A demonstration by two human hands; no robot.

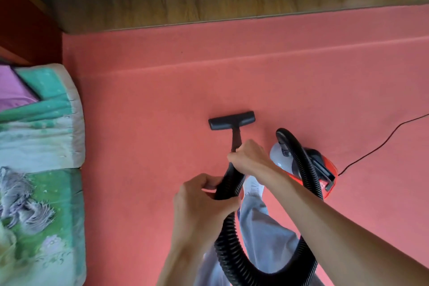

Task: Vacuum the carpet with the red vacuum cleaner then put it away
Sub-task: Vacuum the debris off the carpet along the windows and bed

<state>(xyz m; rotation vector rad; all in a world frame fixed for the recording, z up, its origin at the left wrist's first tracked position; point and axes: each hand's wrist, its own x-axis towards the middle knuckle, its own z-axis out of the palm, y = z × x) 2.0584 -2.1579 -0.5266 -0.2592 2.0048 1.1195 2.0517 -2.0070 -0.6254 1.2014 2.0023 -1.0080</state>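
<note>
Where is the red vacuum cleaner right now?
In the head view, the red vacuum cleaner sits on the pink carpet, just right of the right hand gripping the hose.

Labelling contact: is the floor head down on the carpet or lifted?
Down, apparently: floor head sits flat against the carpet, no visible gap beneath.

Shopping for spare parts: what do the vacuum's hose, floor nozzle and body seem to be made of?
The hose is probably flexible black plastic: it is ribbed and bends in a loop. The floor nozzle looks like rigid black plastic, matte, with straight moulded edges. The body is likely hard plastic: a smooth red shell with a grey front and faint gloss.
</note>
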